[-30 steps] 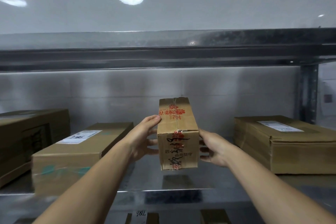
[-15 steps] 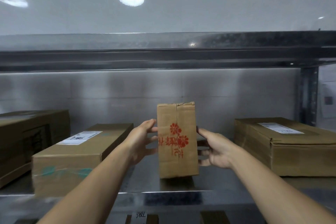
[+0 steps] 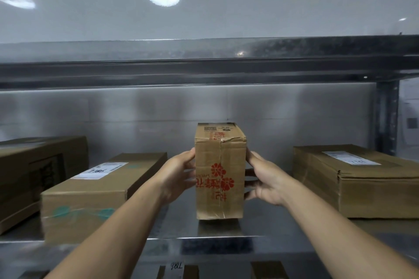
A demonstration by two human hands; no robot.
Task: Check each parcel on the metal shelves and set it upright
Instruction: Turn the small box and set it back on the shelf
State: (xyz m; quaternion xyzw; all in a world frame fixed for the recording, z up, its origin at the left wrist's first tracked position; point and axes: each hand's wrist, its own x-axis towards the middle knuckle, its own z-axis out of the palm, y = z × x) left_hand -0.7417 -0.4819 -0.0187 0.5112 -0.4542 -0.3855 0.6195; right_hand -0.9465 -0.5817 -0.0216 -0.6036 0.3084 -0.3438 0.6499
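A: Looking into one bay of the metal shelf (image 3: pixel 260 229). Holds four cardboard parcels, all taped shut, so no telling the contents.

B: And right between the fingers?

A: Gripping the small parcel (image 3: pixel 220 172) from both sides. Standing on end, lower end down on the shelf, with the red flower print facing out and reading upside down.

B: Fingers, quickly?

A: Left hand (image 3: pixel 176 176) clamped on the left face, thumb up along the front edge, with the fingers tucked behind and out of sight. Right hand (image 3: pixel 265 179) mirrored on the right face, with fingers (image 3: pixel 250 172) spread apart and curling round the side.

B: Around them?

A: Just left of the left fingers, a long parcel (image 3: pixel 102 190) lying flat, white label on top, green tape at the near end. Further left, a dark-printed parcel (image 3: pixel 34 172), cut off by the edge. Well right of the right fingers, a flat wide parcel (image 3: pixel 353 183), label on top, also cut off.

B: Below the wrists?

A: Only box tops (image 3: pixel 267 270) on a lower tier, plus a handwritten tag (image 3: pixel 175 266), too blurred to read for sure.
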